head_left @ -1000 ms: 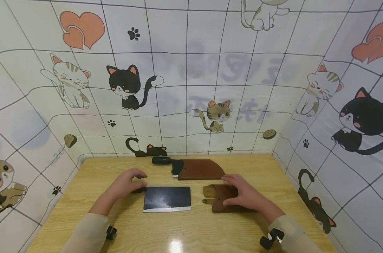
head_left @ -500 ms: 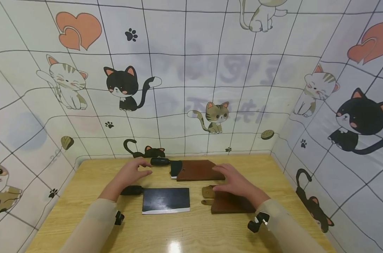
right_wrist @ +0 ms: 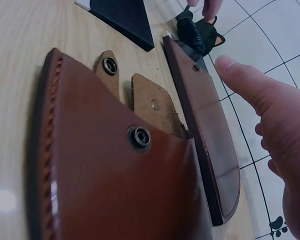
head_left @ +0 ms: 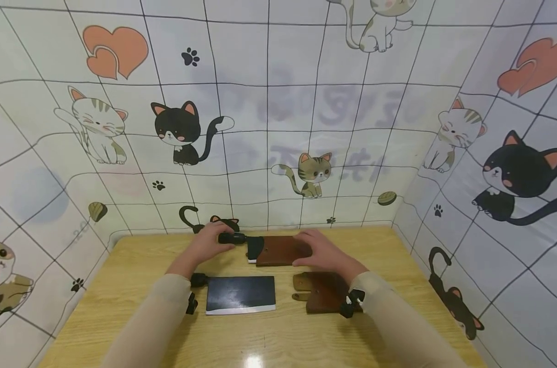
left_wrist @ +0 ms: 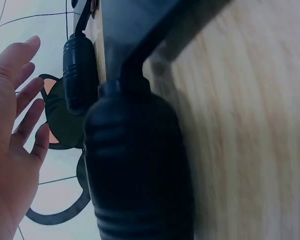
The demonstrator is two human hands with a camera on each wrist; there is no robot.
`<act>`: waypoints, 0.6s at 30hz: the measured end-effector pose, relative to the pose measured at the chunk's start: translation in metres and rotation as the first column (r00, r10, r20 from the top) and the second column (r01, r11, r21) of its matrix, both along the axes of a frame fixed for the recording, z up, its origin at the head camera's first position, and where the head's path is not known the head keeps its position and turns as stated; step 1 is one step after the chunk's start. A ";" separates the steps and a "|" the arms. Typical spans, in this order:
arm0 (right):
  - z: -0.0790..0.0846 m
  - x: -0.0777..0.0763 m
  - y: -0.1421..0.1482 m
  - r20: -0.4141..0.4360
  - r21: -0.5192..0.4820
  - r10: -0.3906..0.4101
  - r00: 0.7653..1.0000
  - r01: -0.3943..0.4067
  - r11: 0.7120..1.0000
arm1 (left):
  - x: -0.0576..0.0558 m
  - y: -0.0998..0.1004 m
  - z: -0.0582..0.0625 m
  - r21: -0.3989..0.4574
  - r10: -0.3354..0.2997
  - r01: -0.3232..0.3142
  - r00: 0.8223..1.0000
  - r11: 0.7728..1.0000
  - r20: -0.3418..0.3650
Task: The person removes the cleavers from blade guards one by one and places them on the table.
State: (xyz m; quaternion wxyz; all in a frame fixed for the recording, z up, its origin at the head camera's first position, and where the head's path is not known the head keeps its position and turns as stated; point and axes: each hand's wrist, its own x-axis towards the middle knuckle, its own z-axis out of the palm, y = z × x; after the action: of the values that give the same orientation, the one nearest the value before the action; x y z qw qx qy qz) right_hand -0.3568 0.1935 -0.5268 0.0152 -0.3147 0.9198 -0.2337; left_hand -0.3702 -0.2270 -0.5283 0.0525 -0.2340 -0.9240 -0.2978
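Toward the back of the table lies a cleaver whose blade sits in a brown leather sheath (head_left: pixel 278 250); its black handle (left_wrist: pixel 80 75) points left. My left hand (head_left: pixel 209 243) hovers at that handle with thumb and fingers spread, and the left wrist view shows a gap between them. Over the right end of the same sheath, my right hand (head_left: pixel 322 250) is spread with nothing in its grasp. Nearer me rests an unsheathed cleaver with a dark rectangular blade (head_left: pixel 240 295) and black handle (left_wrist: pixel 140 165). An unfilled-looking brown sheath (right_wrist: pixel 120 180) with snap straps lies below my right wrist.
The wooden table (head_left: pixel 260 337) ends at a wall covering (head_left: pixel 246 194) printed with cats, which rises behind it and along both sides. The bare cleaver's pale cutting edge (head_left: pixel 240 311) faces me.
Both hands have moved away from me, leaving the bare cleaver and the separate sheath for the sheathed cleaver at the back. The knives and sheaths have stayed in place.
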 end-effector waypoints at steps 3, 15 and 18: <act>0.000 -0.005 -0.006 0.006 0.001 0.006 1.000 -0.006 1.000 | -0.005 0.006 -0.004 -0.018 -0.008 0.007 1.000 1.000 -0.016; -0.006 -0.024 -0.031 0.030 0.059 0.025 0.999 -0.027 0.998 | -0.015 0.022 -0.005 -0.014 0.019 -0.018 0.998 1.000 0.063; -0.009 -0.027 -0.036 0.034 0.075 0.016 0.999 -0.018 0.997 | -0.016 0.025 -0.005 0.015 0.008 -0.010 0.997 1.000 0.080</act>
State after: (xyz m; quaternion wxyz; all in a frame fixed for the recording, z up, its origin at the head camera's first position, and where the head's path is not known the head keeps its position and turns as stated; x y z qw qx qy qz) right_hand -0.3839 0.1577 -0.5358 0.0442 -0.3180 0.9249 -0.2037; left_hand -0.3864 -0.2023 -0.5335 0.0188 -0.2174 -0.9241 -0.3139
